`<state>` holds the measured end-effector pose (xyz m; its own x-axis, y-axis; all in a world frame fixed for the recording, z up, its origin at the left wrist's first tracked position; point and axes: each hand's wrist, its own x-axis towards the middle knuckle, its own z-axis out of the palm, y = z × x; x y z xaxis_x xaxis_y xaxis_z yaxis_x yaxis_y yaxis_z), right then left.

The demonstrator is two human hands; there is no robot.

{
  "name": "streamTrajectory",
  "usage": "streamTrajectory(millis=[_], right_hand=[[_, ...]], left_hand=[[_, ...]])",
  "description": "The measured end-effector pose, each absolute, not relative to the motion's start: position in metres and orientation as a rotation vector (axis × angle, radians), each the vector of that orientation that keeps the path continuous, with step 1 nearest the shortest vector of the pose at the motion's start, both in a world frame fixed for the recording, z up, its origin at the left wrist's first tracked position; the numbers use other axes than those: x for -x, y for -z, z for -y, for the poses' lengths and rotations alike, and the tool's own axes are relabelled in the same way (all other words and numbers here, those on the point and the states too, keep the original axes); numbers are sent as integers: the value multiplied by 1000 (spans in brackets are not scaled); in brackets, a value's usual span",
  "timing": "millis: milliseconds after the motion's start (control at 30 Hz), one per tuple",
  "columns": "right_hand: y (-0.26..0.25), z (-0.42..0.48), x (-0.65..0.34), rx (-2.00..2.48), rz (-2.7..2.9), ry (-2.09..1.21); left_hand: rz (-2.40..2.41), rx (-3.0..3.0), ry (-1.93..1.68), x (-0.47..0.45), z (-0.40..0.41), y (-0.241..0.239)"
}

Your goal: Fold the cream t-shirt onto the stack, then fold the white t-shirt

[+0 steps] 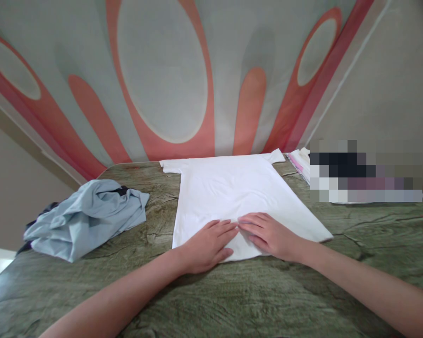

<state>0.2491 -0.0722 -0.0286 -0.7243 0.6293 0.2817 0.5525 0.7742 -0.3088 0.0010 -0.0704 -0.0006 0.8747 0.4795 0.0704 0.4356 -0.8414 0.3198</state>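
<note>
White T-shirt lay spread on wood-patterned table, length running from near hem to sleeves at table's far edge. Left hand and right hand rested flat on hem end, equally near; fingers loosely together, fingertips almost meeting, most fabric beyond.

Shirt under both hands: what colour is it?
The shirt is white, as the head view shows.

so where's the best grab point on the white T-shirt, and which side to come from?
I'd pinch the right hem corner, coming in low from the right. The white T-shirt lies spread flat, hem toward the person, and that corner juts out over the table, clear of the left hand and right hand near mid-hem.
</note>
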Motion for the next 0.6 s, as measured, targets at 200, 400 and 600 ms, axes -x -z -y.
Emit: streamTrajectory(millis=[200,400,600], right_hand=[[27,74,-262,1058,2676,-285],[44,62,-312,1461,2626,-157],[55,60,-343,1801,2406,6]], left_hand=[[-816,-2860,-58,2,73,8],[-1154,-2817,22,18,61,8],[-1319,-2771,83,23,56,9]])
